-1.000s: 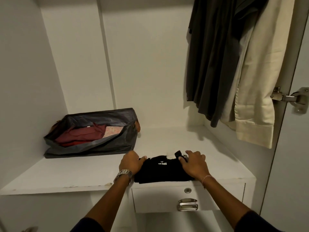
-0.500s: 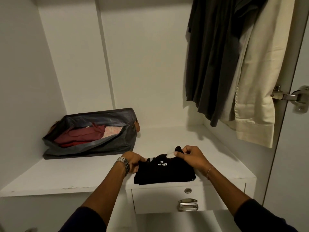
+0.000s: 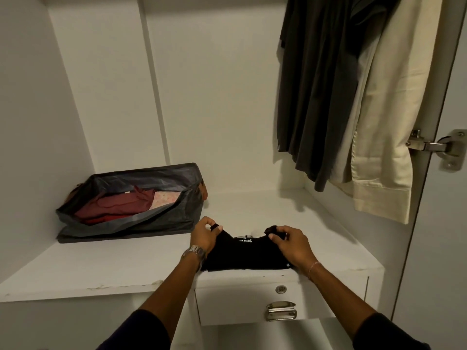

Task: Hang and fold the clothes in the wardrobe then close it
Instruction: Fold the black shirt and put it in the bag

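Black folded t-shirt (image 3: 249,256) is lying above the drawer (image 3: 255,303); your left hand (image 3: 204,234) and right hand (image 3: 290,245) are pinching its far corners.

black folded garment (image 3: 249,255) | small white print | too blurred to read

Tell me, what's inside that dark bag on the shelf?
Inside the dark bag lie dark red clothes and a pale pink patterned piece. Whatever lies beneath them is covered.
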